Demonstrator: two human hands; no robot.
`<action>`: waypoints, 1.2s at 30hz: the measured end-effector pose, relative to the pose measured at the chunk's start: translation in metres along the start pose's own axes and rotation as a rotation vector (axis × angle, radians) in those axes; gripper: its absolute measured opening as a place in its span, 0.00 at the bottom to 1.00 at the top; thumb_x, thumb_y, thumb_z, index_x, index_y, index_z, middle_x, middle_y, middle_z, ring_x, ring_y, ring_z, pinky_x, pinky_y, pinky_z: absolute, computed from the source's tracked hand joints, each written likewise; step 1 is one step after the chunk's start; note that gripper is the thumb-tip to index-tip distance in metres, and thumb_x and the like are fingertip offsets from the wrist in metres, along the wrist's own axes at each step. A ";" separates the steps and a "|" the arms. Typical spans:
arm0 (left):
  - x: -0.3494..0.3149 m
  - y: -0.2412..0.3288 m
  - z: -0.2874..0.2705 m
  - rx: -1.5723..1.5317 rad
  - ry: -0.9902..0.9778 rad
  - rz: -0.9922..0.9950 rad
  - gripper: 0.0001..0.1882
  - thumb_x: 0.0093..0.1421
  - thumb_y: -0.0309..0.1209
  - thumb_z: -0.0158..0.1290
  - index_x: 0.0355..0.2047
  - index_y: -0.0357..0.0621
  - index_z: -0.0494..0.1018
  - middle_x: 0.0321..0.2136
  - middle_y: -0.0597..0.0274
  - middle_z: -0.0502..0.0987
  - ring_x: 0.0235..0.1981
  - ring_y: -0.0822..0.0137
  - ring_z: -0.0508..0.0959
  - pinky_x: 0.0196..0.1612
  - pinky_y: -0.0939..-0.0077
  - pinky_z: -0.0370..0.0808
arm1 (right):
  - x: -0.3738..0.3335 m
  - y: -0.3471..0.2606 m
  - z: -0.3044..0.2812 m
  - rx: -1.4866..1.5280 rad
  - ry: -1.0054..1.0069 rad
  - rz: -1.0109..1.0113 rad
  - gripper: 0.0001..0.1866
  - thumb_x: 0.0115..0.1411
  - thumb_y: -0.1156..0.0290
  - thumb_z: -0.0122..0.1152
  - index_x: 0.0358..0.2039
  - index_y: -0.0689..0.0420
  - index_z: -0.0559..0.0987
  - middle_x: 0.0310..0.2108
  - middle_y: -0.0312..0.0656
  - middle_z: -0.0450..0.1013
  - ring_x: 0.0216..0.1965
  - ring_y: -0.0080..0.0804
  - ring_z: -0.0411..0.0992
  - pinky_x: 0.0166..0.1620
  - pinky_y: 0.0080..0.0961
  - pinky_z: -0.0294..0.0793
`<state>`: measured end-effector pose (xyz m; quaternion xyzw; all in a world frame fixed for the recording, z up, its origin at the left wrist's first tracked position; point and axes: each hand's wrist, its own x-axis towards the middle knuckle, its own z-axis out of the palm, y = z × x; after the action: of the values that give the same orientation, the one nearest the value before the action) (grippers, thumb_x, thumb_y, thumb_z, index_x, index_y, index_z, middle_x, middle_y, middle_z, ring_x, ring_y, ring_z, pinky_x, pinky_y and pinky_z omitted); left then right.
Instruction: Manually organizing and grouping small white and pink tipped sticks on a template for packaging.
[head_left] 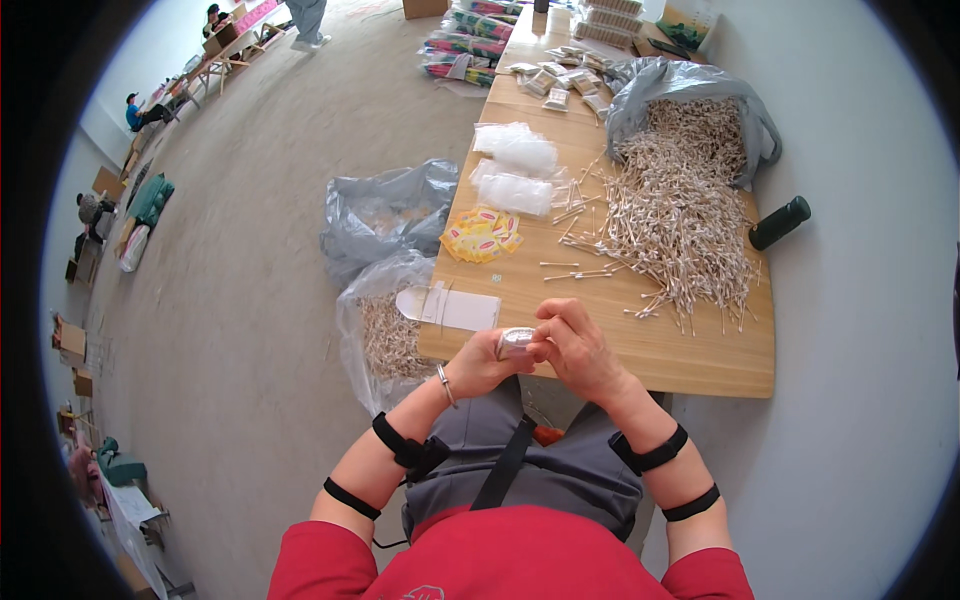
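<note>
One small glossy packet [516, 343]: sitting between the two hands, just over the near edge of the tabletop [700, 365]; contents too small to tell. Left hand [478, 362]: its fingers are grasping the packet from the side, apparently to steady it. Right hand [580, 352]: its fingers are pinching at the packet's near-right end, probably to work that end while the other hand is bearing the weight. Stock is lying in an arc, seemingly for easy reach. Counting: one heap of cotton swabs [680, 210], beyond counting, is spilling from one grey plastic bag [630, 95]; two stacks of clear sleeves [515, 147] are lying to the left; one pile of yellow cards [482, 235] is overlapping too much to count; one white round-ended sheet [465, 310] is resting near the left edge; one dark green bottle [780, 223] is lying by the wall; about a dozen filled packets [557, 98] are occupying the far end.
</note>
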<state>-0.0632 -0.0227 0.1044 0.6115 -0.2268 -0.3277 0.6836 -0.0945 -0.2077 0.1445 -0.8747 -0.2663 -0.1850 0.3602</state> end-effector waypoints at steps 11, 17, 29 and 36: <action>-0.003 -0.001 -0.005 0.068 -0.036 -0.016 0.10 0.57 0.23 0.53 0.40 0.39 0.74 0.36 0.64 0.79 0.40 0.76 0.76 0.46 0.78 0.72 | 0.000 0.008 -0.014 0.321 -0.053 0.267 0.08 0.54 0.73 0.60 0.33 0.61 0.74 0.34 0.42 0.70 0.36 0.35 0.70 0.39 0.25 0.70; -0.002 -0.001 -0.005 0.042 -0.061 0.002 0.11 0.57 0.23 0.53 0.41 0.38 0.74 0.38 0.63 0.78 0.42 0.74 0.76 0.48 0.78 0.72 | 0.004 0.012 -0.016 0.465 -0.184 0.445 0.11 0.56 0.68 0.59 0.37 0.62 0.78 0.29 0.40 0.73 0.28 0.23 0.69 0.33 0.21 0.70; 0.000 -0.001 -0.006 0.086 -0.089 0.002 0.12 0.57 0.23 0.54 0.42 0.39 0.74 0.38 0.64 0.78 0.42 0.76 0.75 0.48 0.79 0.71 | 0.018 0.015 -0.014 0.541 -0.280 0.632 0.08 0.53 0.72 0.59 0.27 0.65 0.79 0.21 0.41 0.75 0.23 0.21 0.70 0.28 0.20 0.70; -0.001 -0.001 -0.010 0.175 -0.103 -0.005 0.12 0.58 0.24 0.53 0.43 0.40 0.74 0.38 0.65 0.78 0.41 0.76 0.75 0.47 0.80 0.71 | 0.030 0.009 -0.029 0.466 -0.443 0.573 0.06 0.50 0.75 0.61 0.28 0.64 0.80 0.22 0.41 0.76 0.23 0.21 0.71 0.29 0.21 0.71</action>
<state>-0.0576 -0.0151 0.1021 0.6518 -0.2876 -0.3395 0.6142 -0.0691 -0.2243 0.1744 -0.8270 -0.1184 0.1799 0.5192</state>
